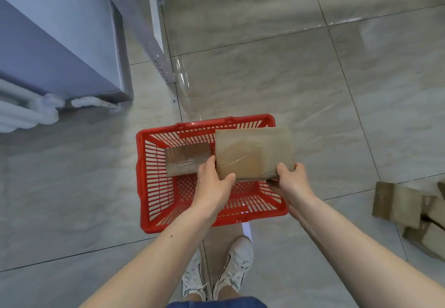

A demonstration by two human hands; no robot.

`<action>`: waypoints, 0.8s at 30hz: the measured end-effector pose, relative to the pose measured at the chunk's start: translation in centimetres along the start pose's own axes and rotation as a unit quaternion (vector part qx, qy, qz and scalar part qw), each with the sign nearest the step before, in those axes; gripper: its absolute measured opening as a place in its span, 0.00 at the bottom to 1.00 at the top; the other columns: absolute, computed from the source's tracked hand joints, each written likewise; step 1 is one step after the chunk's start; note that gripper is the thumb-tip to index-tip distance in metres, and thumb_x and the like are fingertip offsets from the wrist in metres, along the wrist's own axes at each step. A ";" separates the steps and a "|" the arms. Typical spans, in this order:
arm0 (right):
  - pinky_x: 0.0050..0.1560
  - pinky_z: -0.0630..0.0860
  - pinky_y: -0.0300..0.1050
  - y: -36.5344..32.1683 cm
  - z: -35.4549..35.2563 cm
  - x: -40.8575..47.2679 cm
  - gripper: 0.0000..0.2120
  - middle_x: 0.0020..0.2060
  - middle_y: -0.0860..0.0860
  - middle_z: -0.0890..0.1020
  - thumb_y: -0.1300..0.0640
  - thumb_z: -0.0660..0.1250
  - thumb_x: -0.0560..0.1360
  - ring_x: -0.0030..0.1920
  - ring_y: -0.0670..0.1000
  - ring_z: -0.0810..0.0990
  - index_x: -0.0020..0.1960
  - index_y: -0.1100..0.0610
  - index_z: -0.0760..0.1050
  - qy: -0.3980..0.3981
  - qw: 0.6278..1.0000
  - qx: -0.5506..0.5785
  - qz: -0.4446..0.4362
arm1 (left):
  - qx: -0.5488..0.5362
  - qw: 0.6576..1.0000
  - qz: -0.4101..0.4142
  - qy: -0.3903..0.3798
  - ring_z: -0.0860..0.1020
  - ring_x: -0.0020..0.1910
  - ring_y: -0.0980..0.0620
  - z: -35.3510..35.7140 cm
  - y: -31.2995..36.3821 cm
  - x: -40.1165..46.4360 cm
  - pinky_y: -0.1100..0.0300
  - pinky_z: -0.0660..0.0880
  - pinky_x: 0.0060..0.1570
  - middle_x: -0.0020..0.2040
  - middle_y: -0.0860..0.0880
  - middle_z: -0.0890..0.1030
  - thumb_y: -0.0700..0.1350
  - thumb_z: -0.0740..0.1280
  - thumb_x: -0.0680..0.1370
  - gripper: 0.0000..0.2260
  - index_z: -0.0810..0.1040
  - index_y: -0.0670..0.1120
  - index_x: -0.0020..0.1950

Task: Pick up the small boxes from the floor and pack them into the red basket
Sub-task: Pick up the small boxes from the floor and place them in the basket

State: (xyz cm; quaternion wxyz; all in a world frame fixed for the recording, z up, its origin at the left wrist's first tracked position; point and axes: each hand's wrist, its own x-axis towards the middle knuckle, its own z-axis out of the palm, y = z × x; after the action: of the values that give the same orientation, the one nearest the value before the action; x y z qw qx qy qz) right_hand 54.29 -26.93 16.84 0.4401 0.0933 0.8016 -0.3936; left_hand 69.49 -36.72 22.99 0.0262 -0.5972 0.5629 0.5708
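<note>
So, roughly the early-to-middle part of the job, I'd say. The red basket (pixel 154 187) sits on the tile floor (pixel 289 78) right in front of the person's shoes (pixel 226 266), and most of its mesh bottom is bare as far as I can see.

Both hands are busy over it. The left hand (pixel 213 182) and the right hand (pixel 292 175) are each wrapped around the near edge of the big box (pixel 254 152), fingers underneath and thumbs on top, holding it flat over the right half of the basket. It looks like it's above the rim, not set down yet.

There's a small box (pixel 187 162) just left of it, lower down, touching or nearly touching the left hand's knuckles. I honestly can't tell if it's already resting inside the basket or if the left fingers are pinching it too.

What's left: a pile of boxes (pixel 399 206) is on the floor off to the right, well apart from the basket, at least two or three, partly cut off by the frame. So those need fetching, and the big box needs lowering in first.
</note>
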 end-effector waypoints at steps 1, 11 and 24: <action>0.58 0.78 0.62 2.1 0.7 2.7 0.34 0.58 0.57 0.79 0.41 0.59 0.61 0.58 0.61 0.81 0.65 0.54 0.66 0.002 1.000 -0.016 -0.002 | 0.001 1.000 -0.005 -0.001 0.70 0.68 0.50 0.4 -1.2 1.2 0.56 0.67 0.68 0.71 0.50 0.66 0.46 0.67 0.78 0.27 0.62 0.50 0.76; 0.58 0.79 0.62 5.5 8.3 10.7 0.22 0.57 0.53 0.75 0.59 0.59 0.76 0.57 0.59 0.79 0.69 0.52 0.61 0.027 0.998 -0.054 -0.008 | -0.005 0.999 -0.041 -0.022 0.71 0.63 0.51 4.7 -10.4 13.5 0.60 0.66 0.63 0.71 0.49 0.63 0.48 0.64 0.80 0.21 0.68 0.50 0.73; 0.62 0.75 0.48 9.9 13.9 14.1 0.22 0.68 0.56 0.60 0.61 0.63 0.80 0.52 0.52 0.75 0.73 0.56 0.65 0.161 0.964 -0.186 -0.105 | 0.001 0.999 -0.037 0.028 0.66 0.71 0.47 7.8 -15.1 19.4 0.51 0.65 0.73 0.73 0.47 0.60 0.50 0.65 0.80 0.26 0.63 0.46 0.75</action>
State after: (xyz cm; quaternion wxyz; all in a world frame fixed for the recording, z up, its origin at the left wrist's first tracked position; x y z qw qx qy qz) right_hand 59.58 -32.91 -3.79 0.2708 -0.0129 0.9263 -0.2616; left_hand 69.46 -38.43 -2.79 0.0321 -0.6336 0.5415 0.5516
